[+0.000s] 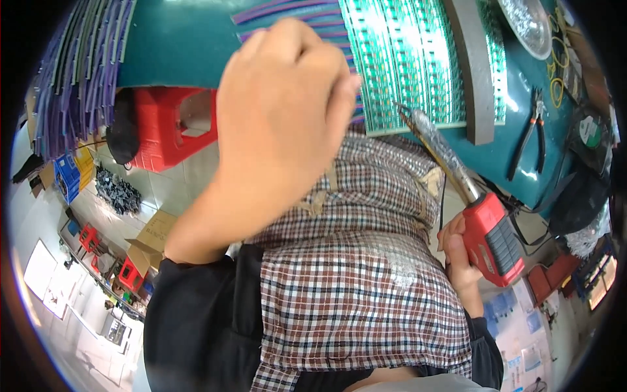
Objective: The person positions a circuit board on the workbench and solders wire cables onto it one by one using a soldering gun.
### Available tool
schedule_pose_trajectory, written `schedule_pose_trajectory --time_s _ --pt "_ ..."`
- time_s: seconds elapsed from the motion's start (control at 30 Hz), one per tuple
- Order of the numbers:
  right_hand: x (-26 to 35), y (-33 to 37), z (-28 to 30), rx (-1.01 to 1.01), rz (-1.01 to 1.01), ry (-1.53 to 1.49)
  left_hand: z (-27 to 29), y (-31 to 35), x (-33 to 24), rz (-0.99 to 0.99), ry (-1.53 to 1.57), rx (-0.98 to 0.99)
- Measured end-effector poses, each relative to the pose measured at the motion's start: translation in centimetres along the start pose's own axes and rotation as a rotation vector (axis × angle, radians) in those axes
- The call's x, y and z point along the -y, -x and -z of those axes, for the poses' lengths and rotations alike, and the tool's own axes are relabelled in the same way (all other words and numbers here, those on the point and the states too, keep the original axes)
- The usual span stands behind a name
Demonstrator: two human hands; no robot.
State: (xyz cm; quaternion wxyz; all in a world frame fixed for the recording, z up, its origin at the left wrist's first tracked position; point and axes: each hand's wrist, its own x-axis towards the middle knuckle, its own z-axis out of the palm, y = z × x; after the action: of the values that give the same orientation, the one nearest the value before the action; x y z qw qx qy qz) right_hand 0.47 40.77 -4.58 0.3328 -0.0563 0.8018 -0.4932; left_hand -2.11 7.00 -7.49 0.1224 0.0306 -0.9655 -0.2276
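My left hand [277, 98] is closed, knuckles up, over the purple ribbon wires [307, 13] at the left edge of the green circuit boards [405, 59]. Its fingertips are tucked underneath, so whatever they pinch is hidden. On the right, my right hand [458, 255] grips the red handle of a soldering iron [490, 238]. The iron slants up and left, and its dark tip lies over the near edge of the boards. From this view I cannot tell whether the tip touches them. A grey bar [475, 72] lies across the boards' right part.
The green tabletop [176, 39] carries more purple wires [78, 72] hanging over its left edge. Cutting pliers [535, 130] and a clear dish [529, 26] with silvery bits sit at the right. A red stool [157, 124] stands below, and a cardboard box [153, 238] is on the floor.
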Motion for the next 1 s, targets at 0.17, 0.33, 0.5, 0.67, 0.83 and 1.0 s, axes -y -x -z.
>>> schedule_pose_trajectory --time_s 0.17,0.33,0.5,0.67,0.83,1.0 --pt "-1.5 -0.2 0.9 0.106 0.14 0.178 -2.8 -7.2 6.9 -0.031 -0.3 -0.27" --pt "-1.9 0.2 0.3 0.042 0.13 0.15 -1.3 -11.1 6.2 0.191 0.024 0.005" --pt "-0.8 0.2 0.0 0.017 0.079 0.102 -2.6 -9.5 8.5 0.021 -0.133 -0.153" --pt "-0.3 -0.1 0.0 0.0 0.052 0.094 3.4 -10.1 -0.2 0.51 0.149 0.233" --pt "0.3 0.2 0.1 0.004 0.017 0.066 2.3 -0.7 -0.2 0.249 0.335 0.226" --pt "-0.4 0.3 1.1 0.055 0.087 0.198 1.1 3.0 -1.9 0.321 0.385 0.315"
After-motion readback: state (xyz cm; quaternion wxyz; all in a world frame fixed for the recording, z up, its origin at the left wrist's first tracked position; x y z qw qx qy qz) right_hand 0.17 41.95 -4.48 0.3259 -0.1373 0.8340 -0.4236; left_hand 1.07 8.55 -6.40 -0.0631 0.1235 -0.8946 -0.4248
